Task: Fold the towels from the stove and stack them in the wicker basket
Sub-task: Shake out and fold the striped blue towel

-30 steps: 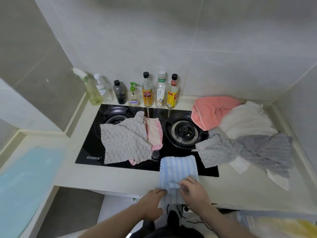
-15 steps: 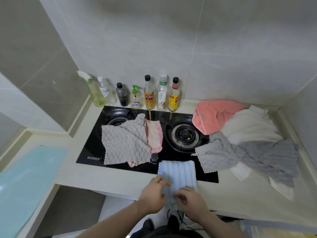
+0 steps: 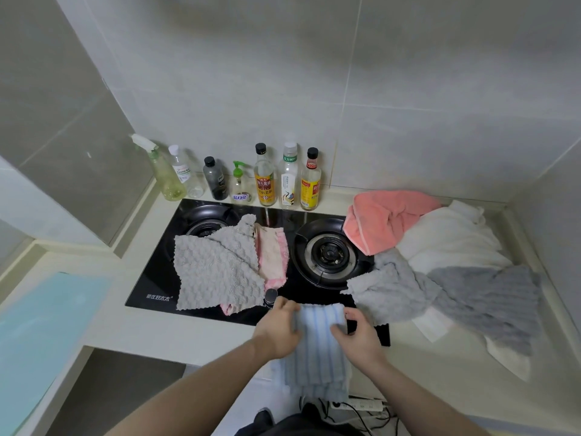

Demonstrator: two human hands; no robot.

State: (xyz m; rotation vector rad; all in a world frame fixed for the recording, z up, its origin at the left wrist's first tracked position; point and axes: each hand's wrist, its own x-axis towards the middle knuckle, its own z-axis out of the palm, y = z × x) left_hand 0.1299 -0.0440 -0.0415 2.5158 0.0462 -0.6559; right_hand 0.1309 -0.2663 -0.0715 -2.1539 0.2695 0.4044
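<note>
Both hands hold the blue striped towel (image 3: 317,347) at the near edge of the tabletop (image 3: 195,335), just in front of the black gas stove (image 3: 301,294). The left hand (image 3: 278,330) grips the towel's left edge with fingers curled over the top corner, and the right hand (image 3: 356,333) pinches its right edge, thumb on the cloth. The towel's far hem lies across the stove's near rim, while its lower part hangs down over the tabletop's front edge. On the stove's left burner lies a light grey textured towel (image 3: 217,272), spread out and overlapping a pink towel (image 3: 273,256) beside it, whose near corner pokes out below the grey one. A stove knob (image 3: 271,295) stands just to the left of the left hand's knuckles. The right burner (image 3: 328,254) is uncovered. To the right, a heap of towels lies on the tabletop: a coral towel (image 3: 383,218) at the far side, a white towel (image 3: 449,237) next to it, a grey waffle towel (image 3: 390,287) reaching onto the stove's right edge, and a darker grey ribbed towel (image 3: 490,303) draped over the white one. A row of bottles (image 3: 265,177) stands against the tiled wall behind the stove, with a spray bottle (image 3: 163,171) at its left end. A pale blue sheet (image 3: 44,328) lies at the far left. The wicker basket does not show in this view.
</note>
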